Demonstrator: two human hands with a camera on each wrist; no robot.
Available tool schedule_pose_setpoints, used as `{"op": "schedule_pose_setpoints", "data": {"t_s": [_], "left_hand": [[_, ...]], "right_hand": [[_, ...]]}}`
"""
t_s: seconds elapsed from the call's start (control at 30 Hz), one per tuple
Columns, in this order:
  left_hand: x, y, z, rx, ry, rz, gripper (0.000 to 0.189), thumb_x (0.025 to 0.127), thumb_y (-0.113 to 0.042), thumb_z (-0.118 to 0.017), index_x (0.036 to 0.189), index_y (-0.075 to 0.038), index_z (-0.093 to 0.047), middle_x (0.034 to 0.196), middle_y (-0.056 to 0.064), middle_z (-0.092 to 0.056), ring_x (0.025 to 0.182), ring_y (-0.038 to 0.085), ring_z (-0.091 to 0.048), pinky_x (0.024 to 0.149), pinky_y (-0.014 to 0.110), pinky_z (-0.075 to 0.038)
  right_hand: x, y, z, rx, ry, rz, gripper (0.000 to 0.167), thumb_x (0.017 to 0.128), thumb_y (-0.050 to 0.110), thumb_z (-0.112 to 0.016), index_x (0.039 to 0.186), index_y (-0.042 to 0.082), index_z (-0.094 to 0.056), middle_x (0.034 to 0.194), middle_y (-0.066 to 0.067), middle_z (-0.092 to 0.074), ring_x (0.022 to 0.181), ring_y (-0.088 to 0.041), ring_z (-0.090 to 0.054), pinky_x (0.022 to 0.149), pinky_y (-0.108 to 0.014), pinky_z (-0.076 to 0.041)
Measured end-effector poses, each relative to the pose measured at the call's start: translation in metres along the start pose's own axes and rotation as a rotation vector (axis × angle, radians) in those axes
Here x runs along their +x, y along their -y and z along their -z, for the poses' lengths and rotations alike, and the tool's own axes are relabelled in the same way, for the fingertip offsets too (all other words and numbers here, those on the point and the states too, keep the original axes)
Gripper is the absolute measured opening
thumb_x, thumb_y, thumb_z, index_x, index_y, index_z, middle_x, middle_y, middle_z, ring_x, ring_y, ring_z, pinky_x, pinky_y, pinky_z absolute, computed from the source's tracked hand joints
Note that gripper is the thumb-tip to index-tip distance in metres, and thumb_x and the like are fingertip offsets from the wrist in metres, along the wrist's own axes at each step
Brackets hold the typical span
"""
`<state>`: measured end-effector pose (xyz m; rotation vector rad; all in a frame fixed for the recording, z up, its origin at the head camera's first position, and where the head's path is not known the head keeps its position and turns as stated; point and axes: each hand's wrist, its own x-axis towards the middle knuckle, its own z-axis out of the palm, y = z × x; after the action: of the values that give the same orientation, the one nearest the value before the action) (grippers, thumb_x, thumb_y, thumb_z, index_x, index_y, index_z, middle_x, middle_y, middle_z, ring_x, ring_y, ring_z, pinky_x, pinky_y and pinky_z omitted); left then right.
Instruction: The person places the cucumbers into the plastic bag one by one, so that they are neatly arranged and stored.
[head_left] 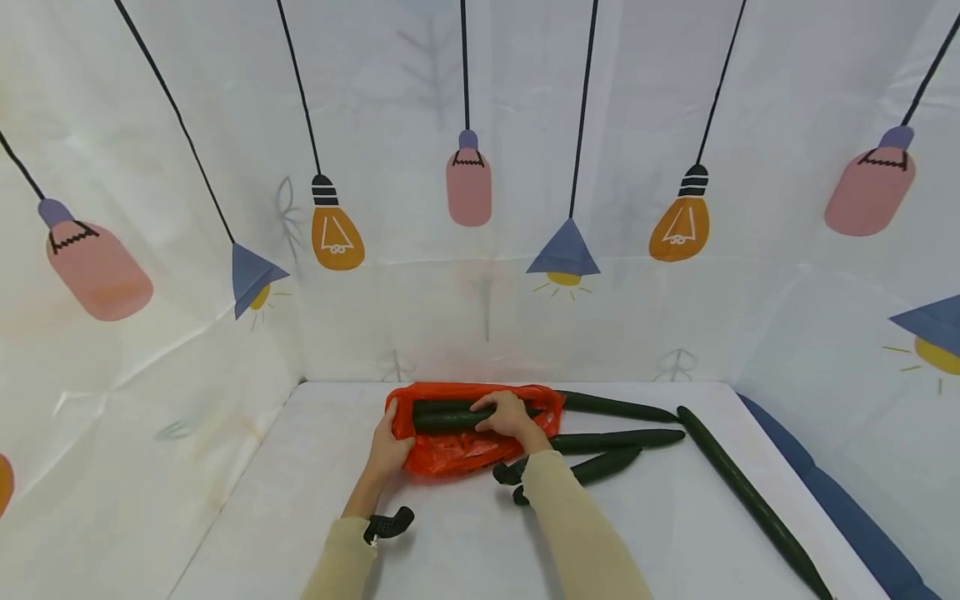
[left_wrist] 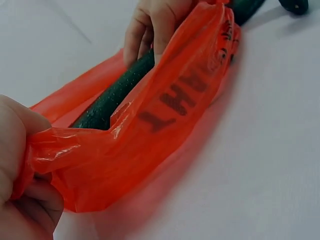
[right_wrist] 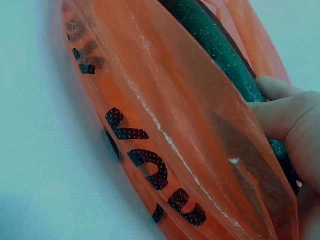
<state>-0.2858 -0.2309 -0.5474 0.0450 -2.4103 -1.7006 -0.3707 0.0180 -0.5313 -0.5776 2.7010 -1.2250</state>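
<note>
A red plastic bag (head_left: pixel 450 457) with black lettering lies at the far side of the white table, its opening facing up. Two long dark green cucumbers show in it, the nearer cucumber (head_left: pixel 446 421) in front of a farther cucumber (head_left: pixel 442 406). My left hand (head_left: pixel 388 446) grips the bag's left end; the left wrist view shows the plastic bunched between thumb and fingers. Reaching into the opening, my right hand (head_left: pixel 510 417) holds the nearer cucumber with thumb and fingers around it. In the right wrist view the bag (right_wrist: pixel 150 100) partly covers that hand (right_wrist: pixel 305 120).
More cucumbers lie right of the bag: one at the back (head_left: pixel 622 407), one in the middle (head_left: pixel 622 440), one nearer (head_left: pixel 611 465). Another cucumber (head_left: pixel 750 492) slants along the table's right side. A blue padded edge (head_left: pixel 840 508) and a lamp-printed curtain (head_left: pixel 405 317) surround the table (head_left: pixel 450 550).
</note>
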Motion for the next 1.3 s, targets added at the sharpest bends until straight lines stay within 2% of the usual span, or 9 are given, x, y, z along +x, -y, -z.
{"op": "schedule_pose_setpoints", "data": {"t_s": [0.13,0.37,0.47,0.63,0.83,1.1,1.3], "left_hand": [[-0.005,0.007,0.001,0.017,0.003,0.029,0.085,0.079,0.012,-0.055,0.153,0.003,-0.015,0.153,0.028,-0.025,0.135,0.042,-0.03,0.107,0.056,-0.03],[-0.008,0.01,0.0,0.022,0.007,0.081,0.086,0.081,0.009,-0.056,0.155,-0.002,-0.014,0.154,0.025,-0.025,0.135,0.041,-0.03,0.107,0.056,-0.03],[-0.008,0.01,0.0,0.035,0.011,0.074,0.085,0.081,0.007,-0.056,0.155,-0.002,-0.014,0.154,0.025,-0.025,0.134,0.04,-0.031,0.107,0.056,-0.03],[-0.013,0.012,0.003,0.055,-0.011,0.076,0.084,0.081,0.008,-0.056,0.154,-0.001,-0.017,0.152,0.025,-0.028,0.13,0.04,-0.035,0.105,0.056,-0.034],[-0.016,0.014,0.002,0.048,0.002,0.057,0.085,0.079,0.009,-0.057,0.154,0.0,-0.017,0.151,0.028,-0.029,0.128,0.04,-0.037,0.105,0.055,-0.034],[-0.018,0.012,-0.001,0.051,-0.012,0.067,0.086,0.08,0.009,-0.058,0.154,-0.002,-0.016,0.153,0.025,-0.026,0.131,0.041,-0.034,0.106,0.055,-0.032],[-0.018,0.009,-0.005,0.024,-0.032,0.038,0.086,0.077,0.011,-0.057,0.153,0.002,-0.017,0.153,0.026,-0.027,0.131,0.04,-0.034,0.107,0.054,-0.032]], "right_hand": [[-0.001,-0.001,-0.003,-0.014,0.002,0.01,0.026,0.074,0.016,-0.083,0.098,0.025,-0.077,0.118,-0.003,-0.064,0.115,-0.03,-0.051,0.1,-0.058,-0.034],[-0.006,-0.001,-0.005,0.023,-0.039,-0.001,0.024,0.075,0.015,-0.083,0.097,0.021,-0.077,0.117,-0.004,-0.064,0.115,-0.031,-0.051,0.101,-0.056,-0.035],[-0.007,-0.002,-0.006,0.029,-0.069,0.009,0.024,0.074,0.015,-0.084,0.096,0.02,-0.077,0.115,-0.005,-0.064,0.114,-0.032,-0.051,0.101,-0.055,-0.036],[-0.009,-0.004,-0.01,0.024,-0.065,0.021,0.023,0.074,0.017,-0.084,0.096,0.019,-0.077,0.112,-0.003,-0.064,0.111,-0.029,-0.053,0.1,-0.053,-0.037],[-0.011,-0.006,-0.01,0.019,-0.076,0.034,0.023,0.073,0.015,-0.084,0.095,0.016,-0.077,0.11,-0.004,-0.065,0.109,-0.03,-0.054,0.1,-0.055,-0.036],[-0.012,-0.006,-0.005,0.057,-0.04,0.042,0.02,0.076,0.015,-0.082,0.096,0.017,-0.077,0.113,-0.007,-0.064,0.11,-0.03,-0.054,0.097,-0.052,-0.042],[-0.011,-0.009,-0.002,0.04,-0.033,0.044,0.02,0.078,0.017,-0.081,0.097,0.018,-0.077,0.114,-0.005,-0.064,0.11,-0.029,-0.054,0.097,-0.052,-0.042]]}}
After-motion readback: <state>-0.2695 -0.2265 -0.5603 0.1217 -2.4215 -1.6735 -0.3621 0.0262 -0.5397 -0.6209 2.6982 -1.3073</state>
